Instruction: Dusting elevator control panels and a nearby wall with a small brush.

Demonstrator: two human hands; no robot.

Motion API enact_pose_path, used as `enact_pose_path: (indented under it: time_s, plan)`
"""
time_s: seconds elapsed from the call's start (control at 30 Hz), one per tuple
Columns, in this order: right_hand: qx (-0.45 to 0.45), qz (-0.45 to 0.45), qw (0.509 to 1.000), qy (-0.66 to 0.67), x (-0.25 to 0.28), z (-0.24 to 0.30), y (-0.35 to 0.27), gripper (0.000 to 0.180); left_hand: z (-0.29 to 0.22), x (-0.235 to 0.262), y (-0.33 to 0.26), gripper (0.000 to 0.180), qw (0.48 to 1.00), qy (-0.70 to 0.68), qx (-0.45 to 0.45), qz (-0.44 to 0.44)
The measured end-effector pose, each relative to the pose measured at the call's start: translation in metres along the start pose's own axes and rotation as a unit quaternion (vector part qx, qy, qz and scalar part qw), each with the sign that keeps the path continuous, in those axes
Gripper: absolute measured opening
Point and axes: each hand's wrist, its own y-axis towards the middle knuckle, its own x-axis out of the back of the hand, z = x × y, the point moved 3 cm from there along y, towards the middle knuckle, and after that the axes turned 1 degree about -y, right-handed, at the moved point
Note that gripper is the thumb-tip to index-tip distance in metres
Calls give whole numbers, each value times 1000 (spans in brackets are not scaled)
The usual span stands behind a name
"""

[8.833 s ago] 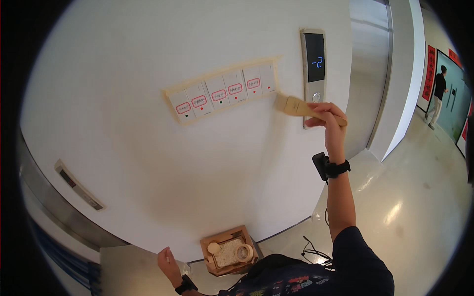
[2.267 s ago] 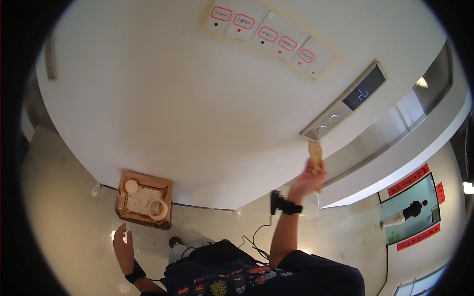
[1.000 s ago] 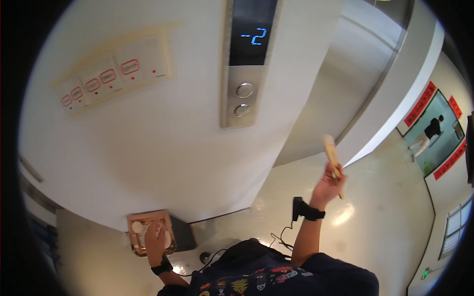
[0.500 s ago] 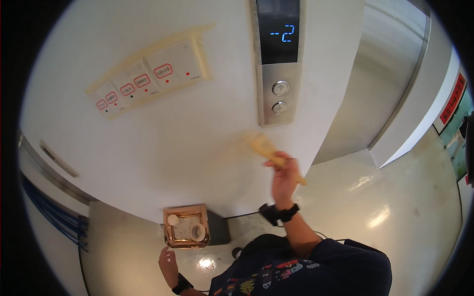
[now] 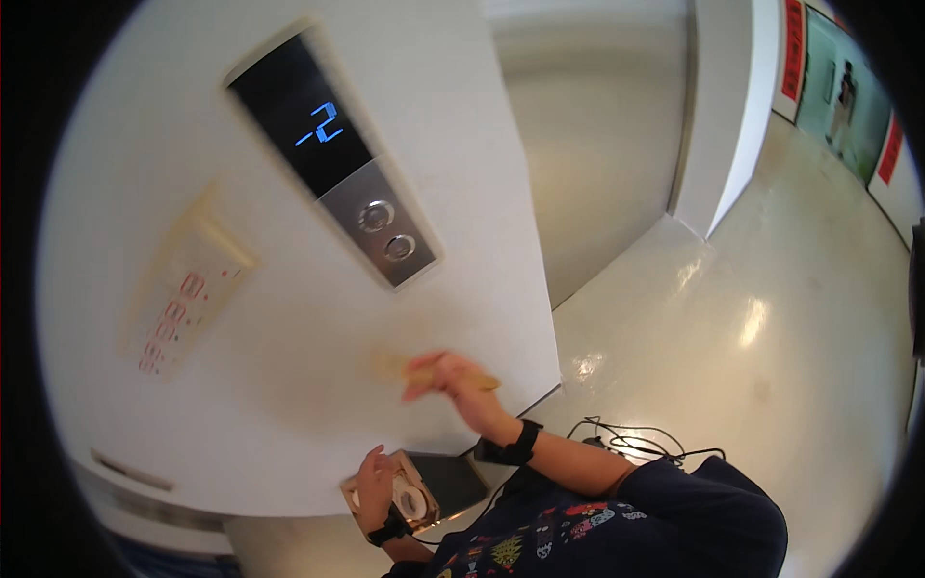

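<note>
A flat, wooden-handled brush (image 5: 489, 382) is gripped in my right hand (image 5: 453, 380), its pale end blurred and pointing left. It is by the white wall below the elevator call panel (image 5: 381, 226); whether it touches the wall I cannot tell. My left hand (image 5: 374, 477) is raised over the copper-rimmed top of a dark bin (image 5: 438, 515), fingers apart and holding nothing I can see. A roll of tape (image 5: 412, 499) lies on that top, beside my left wrist, which hides part of it.
Switches edged with yellow masking tape (image 5: 183, 299) sit on the wall to the left. A metal elevator door (image 5: 597, 144) stands right of the wall corner. Black cables (image 5: 646, 438) lie on the shiny floor by my right arm. A person (image 5: 844, 101) is far off at upper right.
My view has turned right and tilted. My right hand, still holding the brush, is lower on the wall beneath the call panel. My left hand has risen over the bin's top.
</note>
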Motion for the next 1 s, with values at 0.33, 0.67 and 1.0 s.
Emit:
enact_pose_path:
  time_s: [0.33,0.67,1.0]
  plan:
    - [482,-352,800,68,109,135,13,21,-26,-12,9,33,991,110,35,65]
    - [-21,52,995,81,-1,-10,6,24,-70,-35,45,36,985,122,7,120]
    - [495,-351,794,19,186,179,-8,32,-56,-40,27,33,981,145,68,111]
